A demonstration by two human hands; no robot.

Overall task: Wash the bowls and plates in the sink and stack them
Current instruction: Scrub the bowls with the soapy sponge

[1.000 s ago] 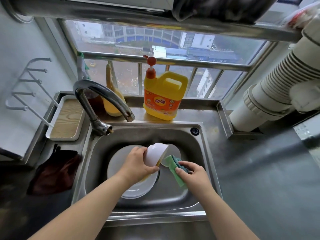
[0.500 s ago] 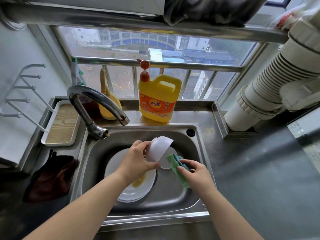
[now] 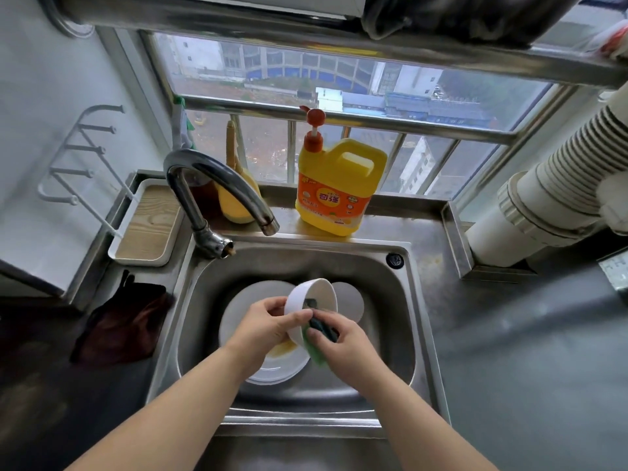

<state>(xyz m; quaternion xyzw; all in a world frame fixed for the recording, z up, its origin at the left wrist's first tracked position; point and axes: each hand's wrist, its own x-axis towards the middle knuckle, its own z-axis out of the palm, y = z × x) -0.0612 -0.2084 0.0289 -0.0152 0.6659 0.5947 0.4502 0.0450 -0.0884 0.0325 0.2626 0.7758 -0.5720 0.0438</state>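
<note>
Left hand [image 3: 263, 322] fingers curl round the rim of a white bowl [image 3: 307, 309], thumb over the near edge, holding it tilted w/ its mouth toward the right. Right hand [image 3: 343, 345] fingers grip a green sponge [image 3: 314, 351], dark scrub side pushed into the bowl's mouth, touching the inside wall. Bowl is lifted above the sink [image 3: 401, 294], not resting on anything.

Under the bowl: a large white plate [image 3: 244, 300] on the sink floor, yellow-brown sauce smear showing by the left wrist. A 2nd smaller white dish [image 3: 350, 302] lies just behind-right, partly hidden; can't tell if bowl or plate.

Tap [image 3: 217, 185] arches over the back-left corner, no water seen running. Yellow detergent jug [image 3: 339, 188] w/ pump stands on the ledge behind the sink. Grey worktop [image 3: 509, 351] to the right carries no stacked dishes.

Judgement: early stage. 1st bowl mid-scrub, not rinsed yet; plate & other dish appear unwashed; stacking not started.
</note>
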